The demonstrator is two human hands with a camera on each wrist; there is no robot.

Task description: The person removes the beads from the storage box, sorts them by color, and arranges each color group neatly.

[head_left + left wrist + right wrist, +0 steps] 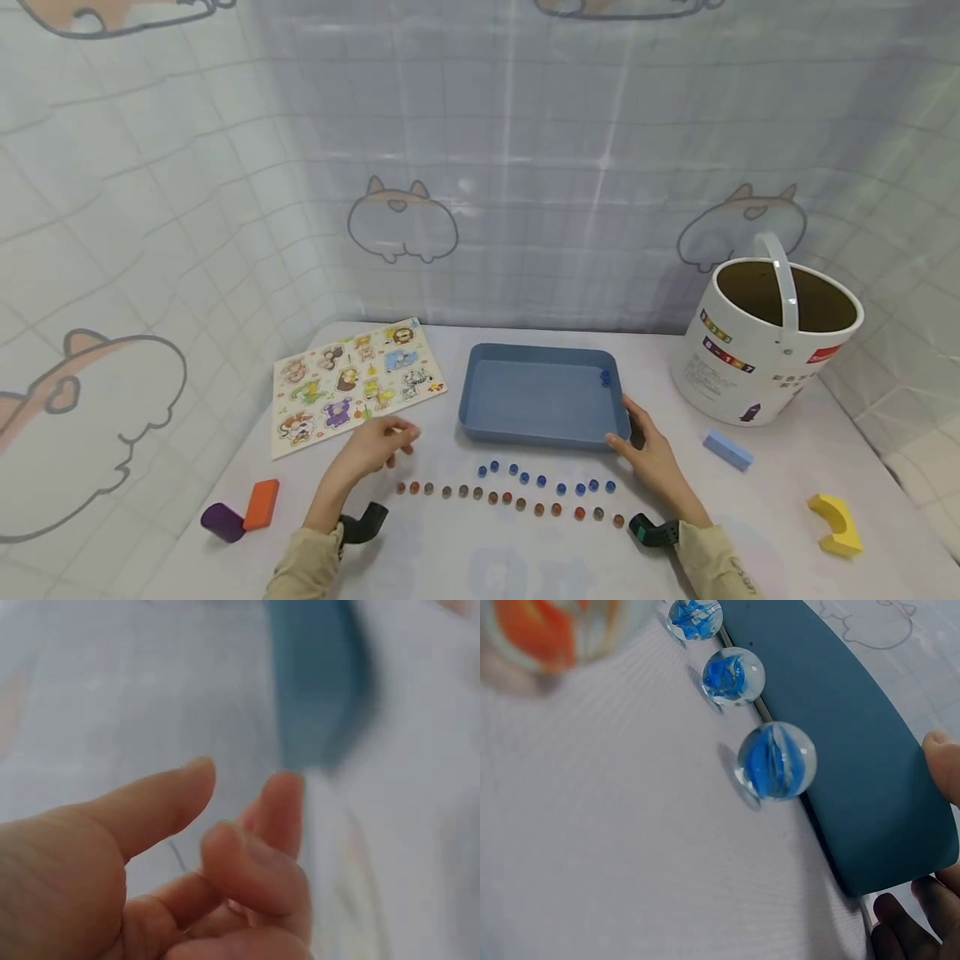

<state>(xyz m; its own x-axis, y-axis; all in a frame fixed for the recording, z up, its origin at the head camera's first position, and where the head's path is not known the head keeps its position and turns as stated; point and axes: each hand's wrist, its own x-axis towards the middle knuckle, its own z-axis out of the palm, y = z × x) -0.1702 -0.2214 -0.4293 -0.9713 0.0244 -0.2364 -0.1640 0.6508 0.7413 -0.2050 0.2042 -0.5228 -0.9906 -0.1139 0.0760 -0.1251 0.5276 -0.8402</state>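
A blue-grey rectangular tray point(525, 404) lies on the table, with blue marbles point(605, 378) near its right end. My right hand point(647, 454) grips the tray's near right corner; in the right wrist view the thumb point(943, 765) is at the rim and other fingers are at its base. Left of the tray, my left hand point(372, 446) hovers with loosely bent fingers, nothing held; the left wrist view shows thumb and fingertips apart. In front of the tray runs an uneven row of blue marbles point(542, 481), and nearer still a longer row of reddish and brownish marbles point(521, 504).
An animal puzzle board point(360, 383) lies at the left. A white bucket point(720, 367) with a handle stands at the right, near a blue block point(728, 451) and a yellow arch block point(842, 525). Orange point(261, 504) and purple point(222, 522) blocks sit at the front left.
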